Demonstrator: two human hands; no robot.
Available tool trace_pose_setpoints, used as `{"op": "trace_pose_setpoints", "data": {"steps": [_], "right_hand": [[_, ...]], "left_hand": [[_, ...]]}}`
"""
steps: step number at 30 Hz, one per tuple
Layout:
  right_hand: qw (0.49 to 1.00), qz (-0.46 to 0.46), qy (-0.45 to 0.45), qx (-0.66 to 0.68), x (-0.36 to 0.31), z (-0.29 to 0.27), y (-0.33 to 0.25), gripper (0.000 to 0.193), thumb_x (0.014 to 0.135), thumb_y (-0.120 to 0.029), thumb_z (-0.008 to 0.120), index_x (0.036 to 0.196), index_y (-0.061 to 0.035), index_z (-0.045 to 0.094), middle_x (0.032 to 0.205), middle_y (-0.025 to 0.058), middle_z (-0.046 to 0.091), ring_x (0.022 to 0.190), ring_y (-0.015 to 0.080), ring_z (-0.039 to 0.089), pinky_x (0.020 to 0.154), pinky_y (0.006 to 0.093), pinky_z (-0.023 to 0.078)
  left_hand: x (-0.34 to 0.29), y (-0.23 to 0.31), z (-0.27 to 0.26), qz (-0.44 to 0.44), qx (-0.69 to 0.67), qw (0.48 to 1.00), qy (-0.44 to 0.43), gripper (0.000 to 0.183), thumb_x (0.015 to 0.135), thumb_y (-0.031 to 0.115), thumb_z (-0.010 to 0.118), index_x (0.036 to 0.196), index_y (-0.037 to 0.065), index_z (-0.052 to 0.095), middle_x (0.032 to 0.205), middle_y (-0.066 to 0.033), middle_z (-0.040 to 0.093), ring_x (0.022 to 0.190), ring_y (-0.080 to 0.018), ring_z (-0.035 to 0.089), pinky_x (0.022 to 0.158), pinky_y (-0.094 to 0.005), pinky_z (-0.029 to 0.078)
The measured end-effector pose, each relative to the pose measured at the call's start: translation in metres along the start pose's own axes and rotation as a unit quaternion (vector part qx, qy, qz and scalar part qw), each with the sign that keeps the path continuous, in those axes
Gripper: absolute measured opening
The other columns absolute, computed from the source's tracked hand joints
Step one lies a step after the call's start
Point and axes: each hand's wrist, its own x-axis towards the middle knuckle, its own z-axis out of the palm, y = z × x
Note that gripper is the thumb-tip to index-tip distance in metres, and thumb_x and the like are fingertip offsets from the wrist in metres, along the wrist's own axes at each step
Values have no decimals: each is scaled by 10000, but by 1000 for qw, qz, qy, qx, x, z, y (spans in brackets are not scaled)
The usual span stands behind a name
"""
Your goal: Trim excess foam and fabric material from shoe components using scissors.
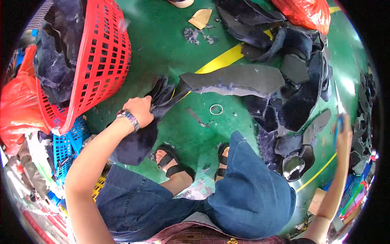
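My left hand, with a metal watch on its wrist, is closed on a bunch of dark fabric scraps left of centre. One long grey backed strip stretches from beside that bunch across to the pile of dark pieces. A wide dark piece hangs or lies below the hand. Far out to the right, my right hand is closed around blue-handled scissors. Their slim blades point away from me and are blurred, so I cannot see whether they are apart.
At the left stands a red plastic basket filled with dark scraps, beside red plastic bags and a blue basket. Another red bag lies far right. A yellow line, a white ring and lint mark the green floor.
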Motion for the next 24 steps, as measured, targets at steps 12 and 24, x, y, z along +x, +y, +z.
{"op": "trace_pose_setpoints", "data": {"steps": [12,24], "right_hand": [[758,-186,-539,317,-92,213,-174,662,795,-646,340,879,-8,497,729,64,527,672,230,509,652,364,411],[782,-232,-443,372,-92,247,-158,512,811,-534,434,896,-31,490,780,134,511,728,230,488,666,360,397]], "left_hand": [[-22,11,2,9,-50,998,-28,343,616,234,594,864,10,513,780,-228,591,769,-390,572,719,-451,462],[-53,2,-24,46,-123,990,-52,447,612,302,591,949,12,544,833,-239,588,810,-375,574,734,-428,461]]}}
